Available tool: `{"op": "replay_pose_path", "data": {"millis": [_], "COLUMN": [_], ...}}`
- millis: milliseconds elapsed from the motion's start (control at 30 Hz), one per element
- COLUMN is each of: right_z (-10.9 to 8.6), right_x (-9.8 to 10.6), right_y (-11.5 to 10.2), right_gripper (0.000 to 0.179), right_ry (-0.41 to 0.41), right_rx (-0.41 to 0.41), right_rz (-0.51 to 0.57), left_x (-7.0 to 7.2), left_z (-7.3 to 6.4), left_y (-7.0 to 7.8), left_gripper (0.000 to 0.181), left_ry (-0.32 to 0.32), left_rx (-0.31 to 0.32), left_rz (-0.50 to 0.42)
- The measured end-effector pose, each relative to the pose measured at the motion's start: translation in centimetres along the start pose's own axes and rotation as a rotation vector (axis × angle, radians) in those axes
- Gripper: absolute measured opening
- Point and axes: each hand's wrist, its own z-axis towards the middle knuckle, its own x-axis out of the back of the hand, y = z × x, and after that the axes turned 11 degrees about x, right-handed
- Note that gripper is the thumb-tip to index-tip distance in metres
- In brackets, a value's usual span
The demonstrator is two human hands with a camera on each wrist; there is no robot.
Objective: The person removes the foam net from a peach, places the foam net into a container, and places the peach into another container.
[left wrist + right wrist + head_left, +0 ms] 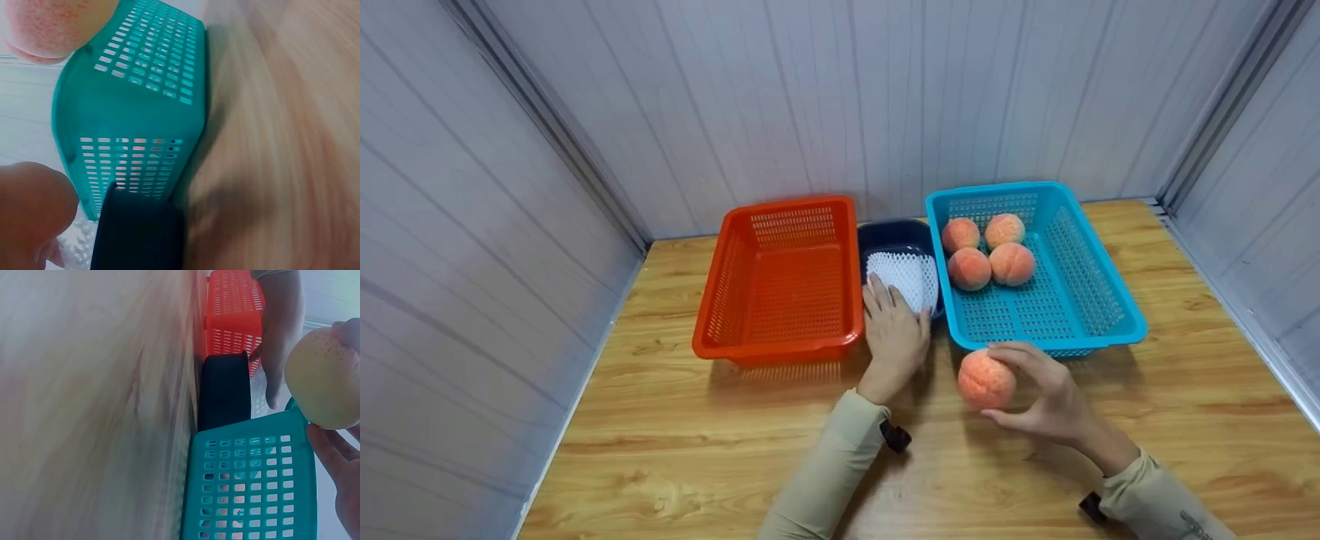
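Observation:
My right hand (1054, 397) holds a peach (985, 381) between thumb and fingers, just in front of the blue basket. The same peach (320, 382) is pale with red specks in the right wrist view. My left hand (896, 337) reaches over the near edge of a dark blue box (894, 234). Its fingers are spread and mostly straight, touching white foam netting (901, 270) inside the box. The undersides of these fingers are hidden. In the left wrist view, a bit of netting (76, 244) shows beside the left hand (34, 208).
The blue basket (1110, 277) stands on the right with several peaches (1011, 264) at its left side. An orange basket (776, 349) is on the left, with the dark box between the two. The wooden table (660, 450) is bounded by pale panel walls (810, 97).

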Motion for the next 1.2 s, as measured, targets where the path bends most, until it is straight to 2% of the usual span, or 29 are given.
{"op": "replay_pose_path", "data": {"millis": [100, 333, 500, 633, 867, 1200], "right_z": [0.0, 0.0, 0.1, 0.1, 0.1, -0.1], "right_x": [0.0, 0.3, 0.2, 0.2, 0.2, 0.3], "right_y": [0.0, -0.1, -0.1, -0.1, -0.1, -0.2], "right_gripper": [0.065, 0.07, 0.074, 0.074, 0.073, 0.073], "right_ry": [0.001, -0.01, -0.02, -0.018, -0.015, -0.028], "right_rx": [-0.003, -0.045, -0.049, -0.043, -0.048, -0.078], "right_rz": [0.004, 0.002, -0.011, -0.011, -0.005, -0.009], "left_x": [-0.3, -0.6, -0.5, -0.5, -0.4, -0.7], "left_z": [0.1, 0.6, 1.0, 1.3, 1.7, 2.6], "left_y": [-0.1, -0.2, -0.4, -0.6, -0.8, -0.7], "left_gripper": [0.077, 0.077, 0.071, 0.068, 0.074, 0.077], "left_ry": [-0.028, -0.041, -0.115, -0.16, -0.247, -0.295], "left_rx": [-0.019, -0.101, -0.15, -0.183, -0.194, -0.222], "left_rz": [0.023, -0.001, -0.027, 0.002, 0.075, 0.077]}}
